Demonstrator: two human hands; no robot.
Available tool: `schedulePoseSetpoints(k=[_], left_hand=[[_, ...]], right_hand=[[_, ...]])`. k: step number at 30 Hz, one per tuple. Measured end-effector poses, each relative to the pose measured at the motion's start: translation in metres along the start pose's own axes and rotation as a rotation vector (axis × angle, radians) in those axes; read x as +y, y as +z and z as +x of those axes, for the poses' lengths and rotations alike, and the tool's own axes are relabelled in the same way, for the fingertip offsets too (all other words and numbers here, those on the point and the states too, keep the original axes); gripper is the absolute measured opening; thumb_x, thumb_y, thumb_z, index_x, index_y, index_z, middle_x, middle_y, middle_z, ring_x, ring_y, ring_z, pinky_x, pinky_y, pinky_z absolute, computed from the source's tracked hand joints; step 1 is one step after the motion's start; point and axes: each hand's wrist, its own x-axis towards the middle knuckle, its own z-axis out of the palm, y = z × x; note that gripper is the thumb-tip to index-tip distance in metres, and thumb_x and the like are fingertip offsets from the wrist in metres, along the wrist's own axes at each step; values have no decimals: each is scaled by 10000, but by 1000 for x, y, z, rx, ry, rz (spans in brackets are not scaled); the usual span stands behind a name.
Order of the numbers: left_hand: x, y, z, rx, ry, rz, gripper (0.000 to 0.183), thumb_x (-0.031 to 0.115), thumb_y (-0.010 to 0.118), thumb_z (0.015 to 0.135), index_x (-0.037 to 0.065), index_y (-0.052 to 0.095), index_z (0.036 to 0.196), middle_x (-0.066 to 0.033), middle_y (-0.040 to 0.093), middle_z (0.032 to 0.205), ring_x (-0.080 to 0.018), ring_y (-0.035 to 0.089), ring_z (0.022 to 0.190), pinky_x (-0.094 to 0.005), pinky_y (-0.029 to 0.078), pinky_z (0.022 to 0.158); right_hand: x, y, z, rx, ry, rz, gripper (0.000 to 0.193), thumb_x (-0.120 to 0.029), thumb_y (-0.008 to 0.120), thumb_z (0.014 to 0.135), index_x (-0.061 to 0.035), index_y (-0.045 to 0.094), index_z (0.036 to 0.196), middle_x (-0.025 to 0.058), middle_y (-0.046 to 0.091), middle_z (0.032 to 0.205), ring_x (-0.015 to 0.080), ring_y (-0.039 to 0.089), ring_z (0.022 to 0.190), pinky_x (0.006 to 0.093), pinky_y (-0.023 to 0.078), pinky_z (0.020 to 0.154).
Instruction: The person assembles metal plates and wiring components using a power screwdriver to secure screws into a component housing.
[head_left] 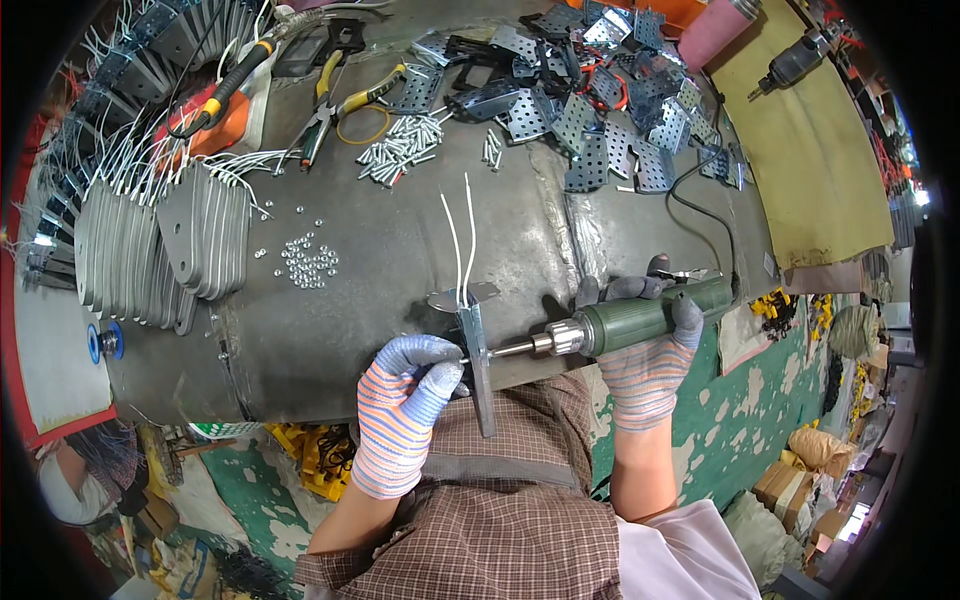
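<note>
My left hand [398, 420], in a striped glove, is closed at the side of a narrow grey metal plate [483, 390] seen edge-on, its fingertips partly hidden. Two white wires [471, 235] rise from the plate's upper end, and a flat dark piece [478, 294] sticks out there. In my gloved right hand [650, 372] is a green electric screwdriver [635, 320], gripped round its body and lying nearly level. Its bit points left and meets the plate's right side, opposite my left fingertips. Whatever fastener sits between them is too small to make out.
Loose nuts [310, 265] and a pile of screws [400, 150] lie on the metal table [390, 235]. Grey plates with white wires [120, 250] stand stacked at left. Perforated brackets [575, 125] heap at the back, pliers [322, 115] beside them. A second screwdriver [790, 65] hangs far right.
</note>
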Motion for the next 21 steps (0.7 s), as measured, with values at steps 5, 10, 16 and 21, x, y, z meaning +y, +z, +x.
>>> schedulePoseSetpoints(k=[5, 10, 16, 21], left_hand=[[0, 2, 1, 1, -20, 47, 119, -30, 651, 846, 1, 620, 956, -80, 668, 887, -116, 636, 759, -235, 555, 691], [-4, -3, -2, 19, 109, 164, 131, 1, 667, 847, 5, 627, 972, -63, 666, 891, -101, 622, 757, -230, 529, 679], [-3, 5, -5, 15, 255, 433, 205, 53, 701, 837, 40, 609, 1018, -14, 634, 885, -112, 598, 866, -260, 496, 755], [5, -5, 12, -150, 689, 1045, 234, 90, 681, 779, 66, 586, 991, -141, 593, 995, -332, 586, 869, -399, 487, 782]], right_hand=[[1, 4, -3, -10, -43, -70, 425, -155, 708, 759, -60, 573, 1150, 21, 628, 867, 172, 589, 891, 511, 298, 1080], [5, 6, -2, 75, -51, -70, 474, -168, 705, 759, -65, 547, 1194, 24, 626, 857, 194, 591, 890, 527, 314, 1068], [0, 1, -2, 69, -28, -59, 517, -174, 704, 757, -85, 524, 1234, 23, 639, 882, 186, 597, 900, 510, 303, 1079], [-1, 1, 0, 87, -14, -23, 548, -153, 714, 740, -125, 532, 1256, 45, 625, 890, 213, 592, 919, 485, 435, 976]])
